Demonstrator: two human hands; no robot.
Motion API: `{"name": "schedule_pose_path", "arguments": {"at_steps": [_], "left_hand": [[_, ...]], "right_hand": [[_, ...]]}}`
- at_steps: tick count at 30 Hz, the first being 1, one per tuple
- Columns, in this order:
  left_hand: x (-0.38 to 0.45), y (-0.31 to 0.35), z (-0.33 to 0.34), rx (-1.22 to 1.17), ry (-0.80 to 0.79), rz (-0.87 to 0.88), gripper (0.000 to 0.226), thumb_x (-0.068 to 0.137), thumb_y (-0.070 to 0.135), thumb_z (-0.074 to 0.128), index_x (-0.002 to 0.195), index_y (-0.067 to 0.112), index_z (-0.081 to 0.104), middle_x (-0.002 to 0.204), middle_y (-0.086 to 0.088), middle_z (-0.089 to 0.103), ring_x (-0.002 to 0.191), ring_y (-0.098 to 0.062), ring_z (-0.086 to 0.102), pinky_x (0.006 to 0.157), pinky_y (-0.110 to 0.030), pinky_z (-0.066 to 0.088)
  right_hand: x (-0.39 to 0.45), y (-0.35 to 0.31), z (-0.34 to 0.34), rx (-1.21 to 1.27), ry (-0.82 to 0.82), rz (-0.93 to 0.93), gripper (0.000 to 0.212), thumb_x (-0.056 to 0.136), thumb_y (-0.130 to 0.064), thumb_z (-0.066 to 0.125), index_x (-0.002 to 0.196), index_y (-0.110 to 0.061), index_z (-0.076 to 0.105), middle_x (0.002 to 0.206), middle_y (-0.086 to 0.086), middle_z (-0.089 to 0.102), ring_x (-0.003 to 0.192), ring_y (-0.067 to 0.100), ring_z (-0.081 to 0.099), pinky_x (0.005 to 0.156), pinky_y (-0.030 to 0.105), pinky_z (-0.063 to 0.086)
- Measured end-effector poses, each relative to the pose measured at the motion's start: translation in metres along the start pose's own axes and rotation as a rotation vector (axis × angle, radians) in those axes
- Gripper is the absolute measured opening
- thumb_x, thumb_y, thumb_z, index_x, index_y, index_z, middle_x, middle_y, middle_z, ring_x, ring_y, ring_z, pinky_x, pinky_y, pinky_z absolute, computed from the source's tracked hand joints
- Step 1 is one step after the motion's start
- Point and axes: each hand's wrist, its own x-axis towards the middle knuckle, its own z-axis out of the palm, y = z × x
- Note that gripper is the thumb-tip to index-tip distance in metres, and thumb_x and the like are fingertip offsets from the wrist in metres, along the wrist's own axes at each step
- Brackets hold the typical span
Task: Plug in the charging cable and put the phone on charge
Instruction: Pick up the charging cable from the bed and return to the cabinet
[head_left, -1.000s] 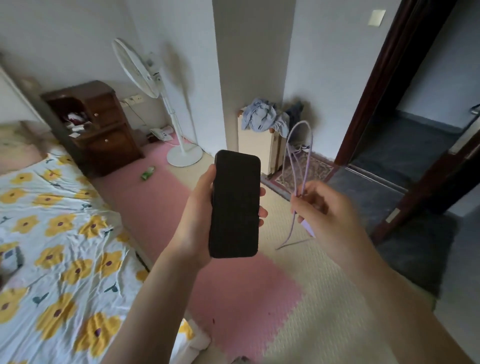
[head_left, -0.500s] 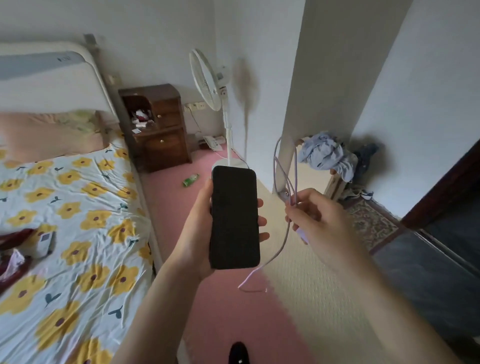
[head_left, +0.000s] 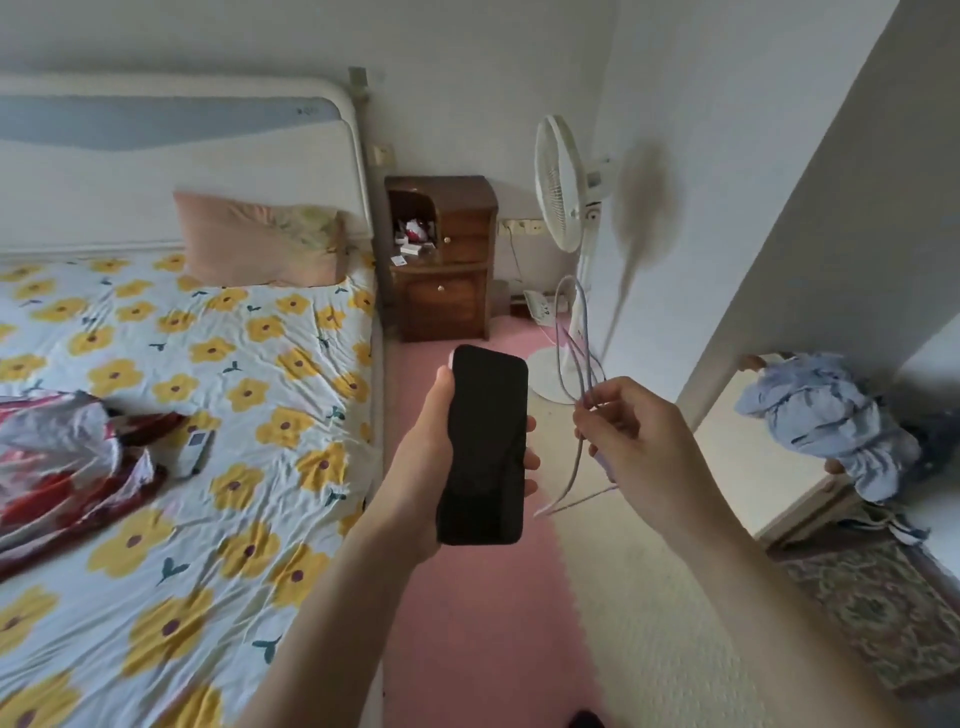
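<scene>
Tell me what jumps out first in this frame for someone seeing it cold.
Dead centre, the left hand holds a phone upright, its screen dark, while the right hand beside it pinches a looped lilac charging cable. Filling the left side is the bed with its yellow-flower sheet. Behind the hands, a dark wooden nightstand and a white standing fan stand against the far wall.

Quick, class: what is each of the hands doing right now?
Left hand: closed around the phone, dark screen facing up.
Right hand: closed on the looped lilac charging cable, not plugged into the phone.
</scene>
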Motion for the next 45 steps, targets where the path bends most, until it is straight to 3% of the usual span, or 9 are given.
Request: {"name": "schedule_pose_path", "arguments": {"at_steps": [8,11,15,18,20,21,23,30,45], "left_hand": [[0.103,0.034,-0.017,-0.059,0.090,0.060,0.079,0.092,0.072,0.039,0.109,0.004,0.075,0.096,-0.018,0.070,0.076,-0.030,0.066,0.076,-0.043,0.054],[0.152,0.052,-0.010,-0.100,0.122,0.111,0.077,0.093,0.070,0.039,0.113,0.004,0.073,0.100,-0.018,0.069,0.077,-0.031,0.066,0.075,-0.043,0.055],[0.215,0.080,0.002,-0.002,0.192,0.127,0.078,0.091,0.072,0.037,0.096,0.007,0.079,0.091,-0.018,0.072,0.075,-0.030,0.069,0.071,-0.040,0.059],[0.264,0.100,0.007,0.600,0.435,0.407,0.064,0.091,0.070,0.032,0.092,0.017,0.068,0.083,-0.012,0.069,0.067,-0.022,0.069,0.059,-0.037,0.056],[0.297,0.108,0.000,1.441,0.505,0.618,0.048,0.091,0.067,0.031,0.098,0.023,0.051,0.092,-0.004,0.058,0.076,-0.020,0.060,0.063,-0.040,0.052],[0.310,0.111,-0.007,1.789,0.542,0.604,0.050,0.092,0.067,0.030,0.106,0.022,0.049,0.101,-0.004,0.057,0.083,-0.021,0.059,0.067,-0.041,0.052],[0.333,0.116,-0.019,2.070,0.605,0.521,0.057,0.093,0.067,0.029,0.113,0.018,0.048,0.108,-0.006,0.055,0.091,-0.027,0.058,0.071,-0.042,0.052],[0.392,0.137,-0.064,2.087,0.602,0.436,0.059,0.094,0.067,0.025,0.114,0.017,0.048,0.110,-0.007,0.056,0.094,-0.028,0.057,0.068,-0.043,0.053],[0.537,0.298,-0.211,1.998,0.721,0.292,0.061,0.093,0.066,0.021,0.120,0.018,0.048,0.111,-0.003,0.055,0.094,-0.026,0.059,0.072,-0.040,0.053]], "right_hand": [[0.124,0.030,0.016,0.025,-0.129,-0.021,0.004,0.094,-0.022,0.064,0.091,-0.024,0.065,0.084,0.003,0.072,0.064,0.012,0.057,0.059,0.021,0.041],[0.181,0.039,0.010,0.001,-0.162,-0.068,0.004,0.095,-0.022,0.064,0.091,-0.024,0.065,0.082,0.001,0.072,0.060,0.004,0.055,0.055,0.012,0.039],[0.255,0.045,0.000,0.027,-0.191,-0.108,0.008,0.093,-0.022,0.066,0.086,-0.026,0.065,0.074,-0.005,0.069,0.054,-0.003,0.056,0.052,0.010,0.042],[0.315,0.050,-0.001,0.037,-0.203,-0.113,0.006,0.092,-0.019,0.067,0.088,-0.023,0.065,0.068,-0.012,0.069,0.056,-0.005,0.059,0.054,0.010,0.041],[0.351,0.054,0.002,0.018,-0.195,-0.125,0.003,0.093,-0.016,0.065,0.091,-0.018,0.066,0.068,-0.008,0.068,0.055,-0.007,0.059,0.053,0.009,0.041],[0.365,0.057,0.004,0.002,-0.189,-0.132,0.003,0.093,-0.015,0.064,0.091,-0.017,0.066,0.069,-0.006,0.066,0.053,-0.007,0.057,0.051,0.008,0.041],[0.392,0.066,0.012,-0.009,-0.194,-0.134,0.005,0.093,-0.015,0.064,0.088,-0.017,0.064,0.069,-0.004,0.063,0.049,-0.006,0.055,0.047,0.006,0.038],[0.475,0.087,0.058,-0.081,-0.279,-0.126,0.004,0.092,-0.022,0.067,0.089,-0.019,0.066,0.076,-0.002,0.069,0.066,0.008,0.063,0.053,0.003,0.041],[0.698,0.051,0.214,-0.016,-0.365,-0.083,0.011,0.092,-0.021,0.065,0.081,-0.023,0.064,0.065,-0.005,0.066,0.049,-0.003,0.054,0.047,0.007,0.040]]}}
